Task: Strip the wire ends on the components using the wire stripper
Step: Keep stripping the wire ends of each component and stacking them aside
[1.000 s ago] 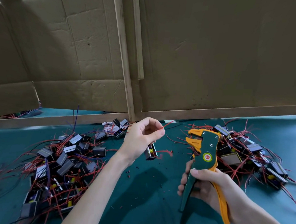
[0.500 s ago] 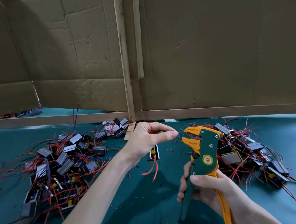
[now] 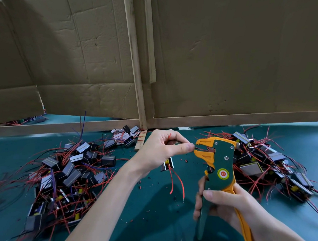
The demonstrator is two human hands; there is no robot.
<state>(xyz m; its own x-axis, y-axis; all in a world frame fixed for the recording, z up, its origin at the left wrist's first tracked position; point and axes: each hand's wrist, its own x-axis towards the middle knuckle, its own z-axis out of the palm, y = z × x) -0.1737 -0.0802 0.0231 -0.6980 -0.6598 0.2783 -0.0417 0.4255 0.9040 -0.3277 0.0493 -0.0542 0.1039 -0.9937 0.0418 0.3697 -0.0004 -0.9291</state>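
My right hand (image 3: 221,206) grips the handles of a green and orange wire stripper (image 3: 219,172), held upright with its jaws pointing left. My left hand (image 3: 162,150) pinches a thin wire of a small black component (image 3: 167,164) between thumb and forefinger. The wire end sits in the stripper's jaws. The component hangs just under my left hand, mostly hidden by it, and two red wires (image 3: 176,181) dangle from it over the green table (image 3: 158,213).
A pile of black components with red wires (image 3: 63,172) lies on the left and another pile (image 3: 269,164) on the right behind the stripper. A cardboard wall on a wooden frame (image 3: 135,63) closes the back. Bits of red insulation dot the mat.
My left hand has moved right and brought the wire end from free air into the stripper's jaws. The stripper has shifted slightly left and up toward it.
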